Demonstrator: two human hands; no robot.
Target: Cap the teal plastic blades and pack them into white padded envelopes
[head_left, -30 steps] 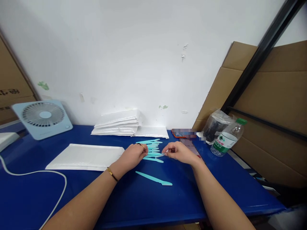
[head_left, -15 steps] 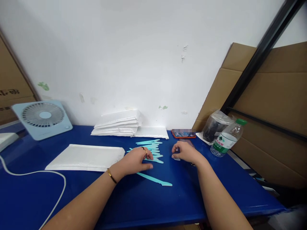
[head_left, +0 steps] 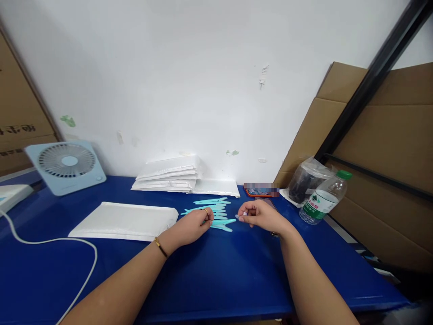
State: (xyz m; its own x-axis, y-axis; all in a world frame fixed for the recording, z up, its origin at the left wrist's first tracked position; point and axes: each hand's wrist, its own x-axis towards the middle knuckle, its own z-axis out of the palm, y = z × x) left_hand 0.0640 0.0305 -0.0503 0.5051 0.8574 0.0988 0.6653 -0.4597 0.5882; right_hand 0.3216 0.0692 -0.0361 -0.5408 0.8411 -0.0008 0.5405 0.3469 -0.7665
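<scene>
My left hand (head_left: 192,227) is closed in a pinch on a teal eyebrow razor (head_left: 226,222), whose blade end points right. Below it in the view lies the near end of a row of similar razors (head_left: 219,201) on the blue table; the fingers cover part of them. To the right, my right hand (head_left: 262,215) is closed, with thumb and fingertips on a small translucent piece (head_left: 238,217), perhaps a blade cover. That piece is just beyond the tip of the held razor, with a narrow gap.
A white padded envelope (head_left: 125,220) lies left of my left hand. Behind are stacked envelopes (head_left: 165,176) and a phone (head_left: 260,190). A water bottle (head_left: 321,201) and a bagged dark object (head_left: 302,183) stand right. A blue fan (head_left: 67,164) and white cable (head_left: 91,246) are left.
The single razor that lay nearest me has left its spot, and my left hand has closed on a razor. My right hand has lifted the small translucent piece and moved slightly left.
</scene>
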